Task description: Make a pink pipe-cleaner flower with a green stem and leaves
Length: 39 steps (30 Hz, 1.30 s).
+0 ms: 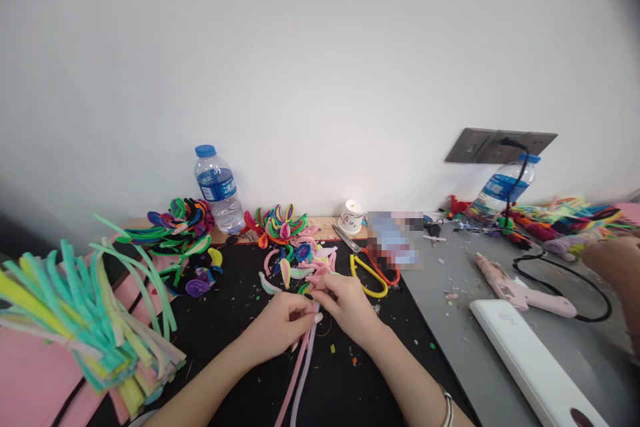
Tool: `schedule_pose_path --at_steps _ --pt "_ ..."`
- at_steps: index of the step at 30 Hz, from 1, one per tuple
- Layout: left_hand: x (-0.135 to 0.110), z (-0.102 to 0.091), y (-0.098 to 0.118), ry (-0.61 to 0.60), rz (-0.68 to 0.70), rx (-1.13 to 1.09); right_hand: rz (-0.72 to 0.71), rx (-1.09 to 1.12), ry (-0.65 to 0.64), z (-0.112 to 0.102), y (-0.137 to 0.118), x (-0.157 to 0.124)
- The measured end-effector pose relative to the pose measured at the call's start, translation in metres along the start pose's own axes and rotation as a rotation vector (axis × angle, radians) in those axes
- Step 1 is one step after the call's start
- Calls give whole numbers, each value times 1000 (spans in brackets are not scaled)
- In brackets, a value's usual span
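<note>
While the work sits at the centre of the black mat [240, 360], loose items bound it on most sides. Directly beyond the fingertips lies a cluster of bent, many-coloured fuzzy pieces [280, 227], which leaves little bare mat on that side. Scissors [354, 270] with one yellow and one red handle rest just past the right hand [347, 307]. A white cup [351, 217] stands behind the scissors, near the wall [320, 80]. To the left, a thick bundle of straight fuzzy stems [90, 320], mainly turquoise, yellow and pale tones, spreads beside the left forearm; an upright water bottle [217, 190] stands further back. On the grey surface [445, 320] to the right are a pink glue gun [520, 290] and a long white device [535, 360]. Another person's hand [613, 267] enters at the far right.

The pair of fuzzy strips [299, 370] is located between the two hands. The left hand [275, 327] pinches it between thumb and fingers; the right hand pinches at the upper end, fingertips meeting the left. The free lengths run down from the grip, between the forearms, toward the near edge.

One strip is pink, the other pale lilac. Both are slender, soft-piled and nearly straight, lying side by side. The fingers cover the upper ends, so I cannot tell how these are joined.
</note>
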<state>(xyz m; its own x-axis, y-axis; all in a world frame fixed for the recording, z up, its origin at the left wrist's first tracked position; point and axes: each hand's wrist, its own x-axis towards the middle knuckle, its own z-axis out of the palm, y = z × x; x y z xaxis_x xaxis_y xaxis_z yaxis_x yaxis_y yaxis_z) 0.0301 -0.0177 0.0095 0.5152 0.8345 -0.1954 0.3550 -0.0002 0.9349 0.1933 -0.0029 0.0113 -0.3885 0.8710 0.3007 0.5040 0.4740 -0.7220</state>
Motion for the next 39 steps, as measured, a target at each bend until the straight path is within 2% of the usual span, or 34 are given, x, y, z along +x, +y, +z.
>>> schedule_pose_path --at_steps 5,14,20,28,35,39 --pt "-2 -5 0 -98 -36 -3 -97 -160 -154 -8 -4 1" --pt "-4 -12 -1 -251 -74 -25 -141 -330 -235 -6 -2 0" --pt "-4 -13 0 -268 -64 13 -153 -340 -252 -6 -3 -2" --pt "-1 -7 -1 -212 -61 -180 -121 -319 -197 -1 -7 0" --pt "-2 -10 -3 -230 -80 -258 -140 -221 -235 -5 -10 -2" --pt "-2 -13 -5 -294 -51 -264 -137 -118 -284 -9 -13 -1"
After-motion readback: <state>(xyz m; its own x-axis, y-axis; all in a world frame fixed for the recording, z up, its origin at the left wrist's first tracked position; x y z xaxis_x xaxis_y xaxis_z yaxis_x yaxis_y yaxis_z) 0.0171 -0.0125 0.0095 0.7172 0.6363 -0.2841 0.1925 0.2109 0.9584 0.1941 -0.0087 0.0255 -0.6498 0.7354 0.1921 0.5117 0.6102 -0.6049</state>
